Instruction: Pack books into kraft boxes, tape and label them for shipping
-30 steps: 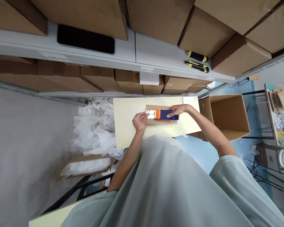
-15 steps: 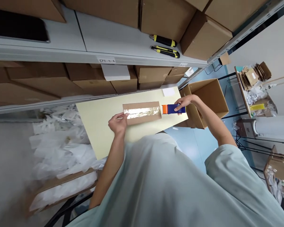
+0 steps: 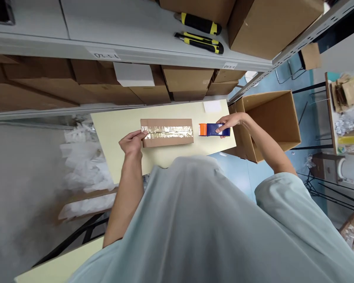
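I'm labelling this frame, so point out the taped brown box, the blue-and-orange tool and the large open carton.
Taped brown box [image 3: 167, 133]: head view, on the shiny strip along its top.
Blue-and-orange tool [image 3: 211, 129]: head view, on the blue body.
Large open carton [image 3: 275, 118]: head view, on its inner wall.

The right hand [image 3: 227, 121] and tape dispenser [image 3: 214, 129] have moved right, off the cardboard box [image 3: 168, 142], where shiny tape [image 3: 168, 132] now shows lengthwise.

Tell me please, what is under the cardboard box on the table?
Around the cardboard box, the pale tabletop shows. Directly underneath, the surface is hidden; anything flat between cannot be seen.
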`<state>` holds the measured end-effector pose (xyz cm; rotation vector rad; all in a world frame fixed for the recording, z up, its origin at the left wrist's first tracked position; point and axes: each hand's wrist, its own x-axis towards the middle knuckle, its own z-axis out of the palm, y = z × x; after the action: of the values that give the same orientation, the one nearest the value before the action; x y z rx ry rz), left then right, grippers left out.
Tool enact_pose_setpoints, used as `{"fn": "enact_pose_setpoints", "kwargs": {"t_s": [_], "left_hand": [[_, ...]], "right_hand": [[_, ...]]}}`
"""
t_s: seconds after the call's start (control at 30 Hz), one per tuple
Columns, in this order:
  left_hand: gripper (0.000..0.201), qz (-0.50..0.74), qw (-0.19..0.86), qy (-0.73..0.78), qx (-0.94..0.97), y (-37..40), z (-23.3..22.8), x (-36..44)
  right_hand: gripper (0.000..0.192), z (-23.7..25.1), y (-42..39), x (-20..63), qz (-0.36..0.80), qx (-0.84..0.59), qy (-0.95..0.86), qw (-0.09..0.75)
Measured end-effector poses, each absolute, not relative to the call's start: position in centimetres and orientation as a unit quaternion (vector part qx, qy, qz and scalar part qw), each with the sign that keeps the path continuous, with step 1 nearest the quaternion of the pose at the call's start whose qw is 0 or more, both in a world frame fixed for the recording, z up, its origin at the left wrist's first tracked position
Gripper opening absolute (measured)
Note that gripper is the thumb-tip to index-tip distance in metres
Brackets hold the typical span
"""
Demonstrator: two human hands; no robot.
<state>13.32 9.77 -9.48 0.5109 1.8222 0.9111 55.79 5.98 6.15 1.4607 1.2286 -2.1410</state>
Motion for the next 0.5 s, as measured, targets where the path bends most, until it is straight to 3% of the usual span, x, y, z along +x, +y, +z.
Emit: {"fn": "enact_pose_setpoints", "kwargs": {"t_s": [0.3, 0.5], "left_hand": [[0.029, 0.353, 0.425, 0.806, 0.212, 10.3, -9.8, 14.6], [0.020, 0.347, 0.379, 0.828, 0.222, 9.6, -10.0, 15.4]], "right_hand": [[0.072, -0.8, 6.2, 59.5, -0.742, 0.468, 0.467, 0.109], [0.065, -5.1, 6.3, 58.0, -0.701, 0.487, 0.502, 0.141]]}}
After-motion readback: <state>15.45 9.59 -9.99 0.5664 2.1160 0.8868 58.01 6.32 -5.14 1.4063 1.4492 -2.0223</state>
